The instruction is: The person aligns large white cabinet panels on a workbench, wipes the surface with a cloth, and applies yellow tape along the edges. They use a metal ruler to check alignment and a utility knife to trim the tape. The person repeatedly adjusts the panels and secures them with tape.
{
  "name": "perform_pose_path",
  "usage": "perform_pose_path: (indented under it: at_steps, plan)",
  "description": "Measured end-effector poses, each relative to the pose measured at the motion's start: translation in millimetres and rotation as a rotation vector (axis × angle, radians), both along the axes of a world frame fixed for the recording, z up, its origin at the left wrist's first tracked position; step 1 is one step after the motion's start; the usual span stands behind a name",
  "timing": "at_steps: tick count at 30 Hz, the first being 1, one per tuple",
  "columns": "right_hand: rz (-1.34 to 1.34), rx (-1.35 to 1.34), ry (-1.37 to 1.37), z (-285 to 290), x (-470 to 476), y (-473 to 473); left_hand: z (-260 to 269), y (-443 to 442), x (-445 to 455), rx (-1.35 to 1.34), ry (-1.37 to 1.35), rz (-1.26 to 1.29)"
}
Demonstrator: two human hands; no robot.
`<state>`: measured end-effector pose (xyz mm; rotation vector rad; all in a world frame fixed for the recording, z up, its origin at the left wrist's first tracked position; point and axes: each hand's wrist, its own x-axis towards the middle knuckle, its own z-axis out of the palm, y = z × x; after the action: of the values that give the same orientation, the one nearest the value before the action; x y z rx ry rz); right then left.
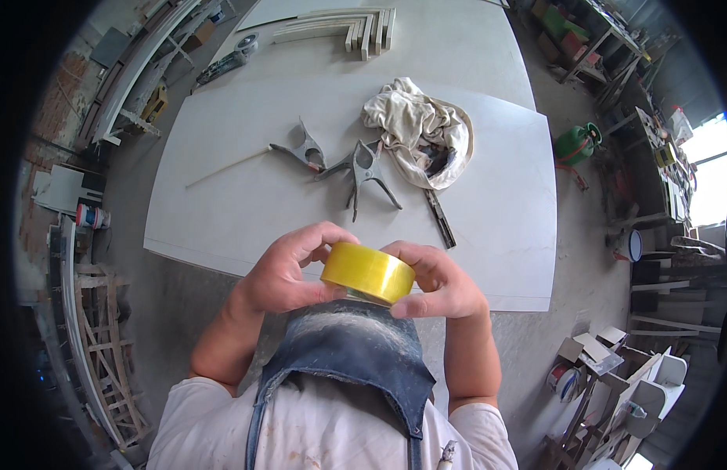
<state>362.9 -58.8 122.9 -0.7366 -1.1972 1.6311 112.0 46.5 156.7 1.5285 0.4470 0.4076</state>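
A roll of yellow packing tape [368, 271] is held up between my two hands, just over the near edge of the white board [269, 205]. My left hand [293, 270] grips the roll's left side, thumb below and fingers above. On the right side, my right hand [437, 279] has it the same way. Beyond the hands lie grey spring clamps, one [368, 173] nearer the middle and another [307, 150] to its left. A thin stick [228, 167] touches the left clamp. A crumpled whitish cloth [419, 129] rests at the right, with a dark narrow tool [439, 217] beside it.
Several L-shaped pale strips [363, 29] and an angle grinder [231, 59] lie at the table's far end. A green gas cylinder [576, 143] stands on the floor to the right. Cluttered shelving [657, 170] lines the right wall; a wooden frame [108, 346] leans at the left.
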Motion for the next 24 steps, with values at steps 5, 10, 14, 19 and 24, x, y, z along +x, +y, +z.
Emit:
perform_pose_path:
  at_steps: [5, 10, 14, 19, 24]
  plan:
    - [-0.26, 0.08, -0.284, 12.8, -16.0, 0.4, -4.1, -6.6, -17.9, -0.009, 0.063, 0.135]
    - [-0.351, 0.149, -0.409, 11.6, -34.4, 6.5, 3.1, -10.6, -27.7, 0.138, 0.15, 0.216]
    - [-0.391, 0.198, -0.355, 4.7, -44.0, 10.9, 6.7, -13.3, -33.8, 0.158, 0.163, 0.267]
    - [-0.368, 0.187, -0.261, -0.4, -49.8, 14.1, 7.2, -14.3, -42.1, 0.169, 0.166, 0.296]
    - [-0.338, 0.194, -0.165, -3.9, -51.3, 14.5, 4.0, -13.7, -47.7, 0.183, 0.152, 0.332]
